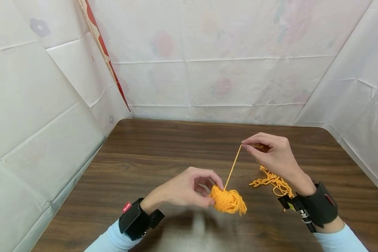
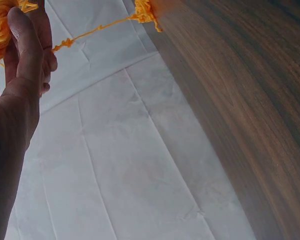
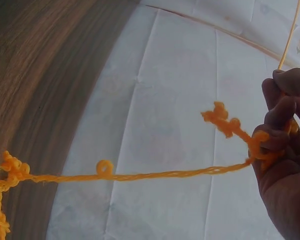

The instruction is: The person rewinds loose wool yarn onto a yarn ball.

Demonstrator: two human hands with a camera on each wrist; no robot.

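Note:
A small ball of orange yarn (image 1: 228, 201) sits just above the brown wooden table (image 1: 145, 157), pinched at its left side by my left hand (image 1: 204, 194). From the ball a taut strand (image 1: 232, 168) rises to my right hand (image 1: 249, 145), which pinches it between thumb and fingers. A loose, kinked tangle of the same yarn (image 1: 272, 182) lies on the table under my right wrist. In the left wrist view the ball (image 2: 0, 25) shows at my fingers (image 2: 27, 40). The right wrist view has kinked yarn (image 3: 140, 176) trailing from my fingers (image 3: 282, 112) to the table.
White sheeting with faint flower prints (image 1: 214, 59) walls in the table at the back and on both sides. A red-striped seam (image 1: 104, 52) runs down the back left corner. Each wrist wears a black strap with a camera (image 1: 135, 220).

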